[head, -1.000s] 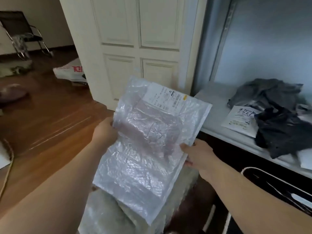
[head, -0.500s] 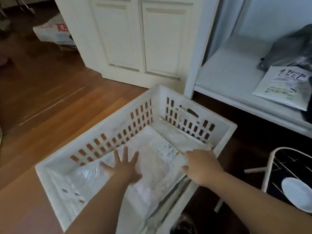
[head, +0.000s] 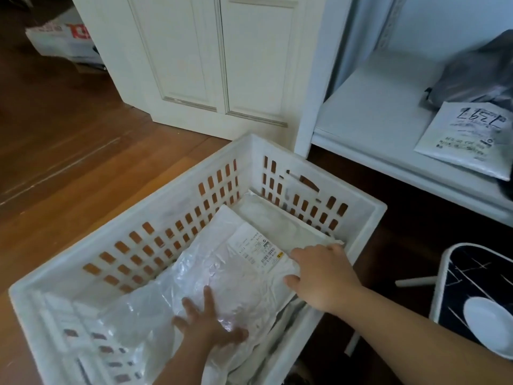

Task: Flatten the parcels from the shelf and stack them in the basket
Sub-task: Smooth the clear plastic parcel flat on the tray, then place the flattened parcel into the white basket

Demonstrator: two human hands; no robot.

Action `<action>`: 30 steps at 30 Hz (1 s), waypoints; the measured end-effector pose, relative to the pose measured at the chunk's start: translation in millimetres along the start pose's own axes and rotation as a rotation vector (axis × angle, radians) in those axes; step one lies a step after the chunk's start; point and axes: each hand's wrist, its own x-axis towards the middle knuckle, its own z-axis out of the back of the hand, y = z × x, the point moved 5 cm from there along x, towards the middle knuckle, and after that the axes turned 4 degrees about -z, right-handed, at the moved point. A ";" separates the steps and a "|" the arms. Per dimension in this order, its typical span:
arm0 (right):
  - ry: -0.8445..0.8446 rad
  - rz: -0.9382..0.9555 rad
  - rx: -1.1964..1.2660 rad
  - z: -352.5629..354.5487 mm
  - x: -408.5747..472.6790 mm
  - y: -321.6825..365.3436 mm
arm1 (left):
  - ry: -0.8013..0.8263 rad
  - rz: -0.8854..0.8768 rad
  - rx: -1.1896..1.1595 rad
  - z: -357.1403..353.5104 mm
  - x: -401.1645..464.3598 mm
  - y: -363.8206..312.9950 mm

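Head view: the left hand (head: 206,326) presses spread fingers (head: 208,297) flat on the clear plastic parcel (head: 222,276) in the white basket (head: 177,195); the right hand (head: 323,276) rests with curled fingers at its labelled edge. The parcel looks light, soft, crinkly and probably slippery, so its edges are the best hold. The basket walls hem it closely; another parcel (head: 466,140) waits on the shelf (head: 369,118), well apart.

We cannot read the small print on the label (head: 259,250) just beyond our right hand (head: 323,276). Under our left hand (head: 209,323) the top parcel (head: 222,276) hides the ones below. Far right of our right hand, the grey bag (head: 477,76) blurs and leaves frame.
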 end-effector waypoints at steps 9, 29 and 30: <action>-0.159 -0.122 0.217 46.8 -38.3 -61.4 | -0.324 -0.321 -0.067 115.2 -71.9 -133.9; -0.456 -0.679 0.433 77.8 -258.4 -359.5 | -0.201 -0.816 -0.450 38.9 -319.2 -453.3; -0.463 -0.687 0.450 73.3 -260.0 -365.8 | -0.238 -0.774 -0.443 33.7 -318.3 -459.4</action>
